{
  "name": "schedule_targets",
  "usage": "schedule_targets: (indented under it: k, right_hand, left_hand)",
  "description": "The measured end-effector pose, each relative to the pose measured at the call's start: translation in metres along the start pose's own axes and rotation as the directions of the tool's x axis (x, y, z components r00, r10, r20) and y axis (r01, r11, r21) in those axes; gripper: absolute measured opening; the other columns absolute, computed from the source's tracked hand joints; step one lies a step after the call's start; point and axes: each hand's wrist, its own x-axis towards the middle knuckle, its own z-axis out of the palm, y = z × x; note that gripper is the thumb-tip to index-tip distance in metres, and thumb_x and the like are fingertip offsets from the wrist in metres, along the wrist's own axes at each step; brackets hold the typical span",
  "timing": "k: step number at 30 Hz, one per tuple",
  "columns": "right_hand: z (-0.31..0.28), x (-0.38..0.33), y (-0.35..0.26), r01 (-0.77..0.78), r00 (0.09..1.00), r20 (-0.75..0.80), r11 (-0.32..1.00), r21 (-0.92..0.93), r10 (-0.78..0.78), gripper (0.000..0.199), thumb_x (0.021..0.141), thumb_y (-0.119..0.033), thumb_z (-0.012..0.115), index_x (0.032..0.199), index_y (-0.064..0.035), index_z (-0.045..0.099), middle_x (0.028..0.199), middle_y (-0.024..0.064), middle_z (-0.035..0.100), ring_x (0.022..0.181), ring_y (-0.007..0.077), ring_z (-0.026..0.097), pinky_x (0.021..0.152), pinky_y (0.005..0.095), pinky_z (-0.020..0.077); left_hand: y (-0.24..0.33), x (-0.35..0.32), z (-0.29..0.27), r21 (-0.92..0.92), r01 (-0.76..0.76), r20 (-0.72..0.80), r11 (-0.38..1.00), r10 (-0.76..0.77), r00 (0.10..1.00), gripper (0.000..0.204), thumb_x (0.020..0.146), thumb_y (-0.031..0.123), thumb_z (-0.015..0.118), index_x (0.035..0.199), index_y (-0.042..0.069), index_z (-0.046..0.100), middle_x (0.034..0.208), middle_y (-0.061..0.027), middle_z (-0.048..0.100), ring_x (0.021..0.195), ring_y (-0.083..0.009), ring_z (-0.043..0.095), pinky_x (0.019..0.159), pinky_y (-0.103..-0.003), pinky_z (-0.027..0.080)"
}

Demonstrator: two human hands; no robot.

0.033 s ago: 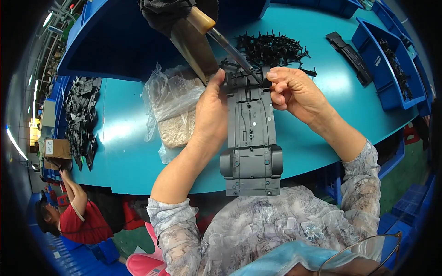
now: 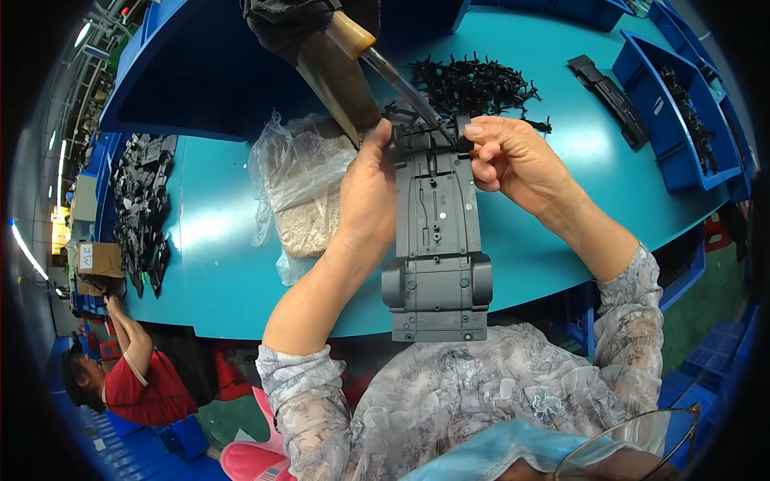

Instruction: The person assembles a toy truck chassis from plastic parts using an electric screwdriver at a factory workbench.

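A long dark grey plastic toy car chassis (image 2: 437, 216) is held over the table, wheel arches at both ends. My left hand (image 2: 367, 196) grips its far left edge, thumb on top. At the far right corner, the thumb and fingers of my right hand (image 2: 521, 164) pinch a small black wheel-like part (image 2: 464, 133). From above, a tool with a tan handle (image 2: 350, 36) and a metal shaft (image 2: 407, 90) slants down to the chassis's far end between my hands. Its tip is hard to make out there.
Behind the chassis lies a heap of small black parts (image 2: 473, 84). A clear plastic bag (image 2: 305, 192) is left of it. More black parts (image 2: 143, 208) lie far left. Another black chassis (image 2: 608, 100) and a blue bin (image 2: 674, 104) stand right. A co-worker (image 2: 148, 373) sits left.
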Motion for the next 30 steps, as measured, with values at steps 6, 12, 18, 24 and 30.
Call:
schedule_targets:
  k: [6, 12, 18, 24, 30]
  right_hand:
    - [-0.001, 0.001, 0.001, -0.006, 1.0, -0.005, 1.0, -0.024, 0.006, 0.018, 0.075, -0.011, 0.057, 0.061, -0.0084, 0.046, 0.052, -0.0014, 0.044, 0.045, 0.0084, 0.045, 0.039, 0.0207, 0.0333]
    - [0.0, 0.0, -0.002, -0.011, 0.999, -0.038, 1.0, -0.023, 0.01, 0.018, 0.075, -0.012, 0.058, 0.062, -0.0088, 0.047, 0.053, -0.0019, 0.045, 0.045, 0.008, 0.044, 0.039, 0.0209, 0.033]
    - [0.005, -0.001, -0.003, -0.011, 0.997, -0.075, 0.999, -0.045, 0.008, 0.022, 0.075, -0.013, 0.057, 0.059, -0.0114, 0.043, 0.053, -0.0031, 0.041, 0.043, 0.0072, 0.042, 0.038, 0.0205, 0.0299]
    - [0.001, -0.001, -0.002, -0.006, 0.999, -0.05, 1.0, -0.013, 0.006, 0.017, 0.075, -0.012, 0.058, 0.062, -0.0088, 0.047, 0.054, -0.0019, 0.046, 0.045, 0.0075, 0.044, 0.039, 0.0197, 0.0324]
    - [0.001, -0.002, -0.002, 0.004, 1.0, -0.03, 1.0, -0.021, -0.005, 0.018, 0.075, -0.013, 0.058, 0.061, -0.009, 0.047, 0.053, -0.0022, 0.045, 0.045, 0.0072, 0.044, 0.039, 0.0191, 0.0321]
  left_hand:
    - [-0.006, 0.003, -0.006, 0.004, -0.062, -0.059, 0.998, 0.062, 0.996, 0.036, 0.087, 0.031, 0.035, 0.097, -0.001, 0.047, 0.094, -0.011, 0.054, 0.085, -0.0183, 0.054, 0.078, -0.032, 0.043]
    - [-0.005, 0.001, -0.001, -0.009, -0.051, -0.007, 0.999, 0.051, 0.999, 0.037, 0.087, 0.03, 0.034, 0.098, -0.003, 0.046, 0.095, -0.0136, 0.054, 0.087, -0.0203, 0.053, 0.079, -0.033, 0.043]
    - [-0.004, 0.001, 0.001, 0.011, -0.043, -0.011, 0.999, 0.043, 0.999, 0.038, 0.087, 0.031, 0.033, 0.099, -0.003, 0.045, 0.095, -0.0146, 0.054, 0.087, -0.0219, 0.054, 0.08, -0.034, 0.043]
    - [-0.003, 0.001, 0.003, 0.03, -0.039, 0.001, 0.999, 0.039, 0.999, 0.038, 0.087, 0.031, 0.032, 0.099, -0.002, 0.045, 0.095, -0.015, 0.054, 0.087, -0.0224, 0.054, 0.08, -0.035, 0.043]
    - [-0.003, 0.001, 0.003, -0.003, -0.013, 0.002, 1.0, 0.013, 1.0, 0.038, 0.087, 0.031, 0.031, 0.099, -0.002, 0.045, 0.095, -0.0147, 0.054, 0.087, -0.0223, 0.054, 0.079, -0.035, 0.043]
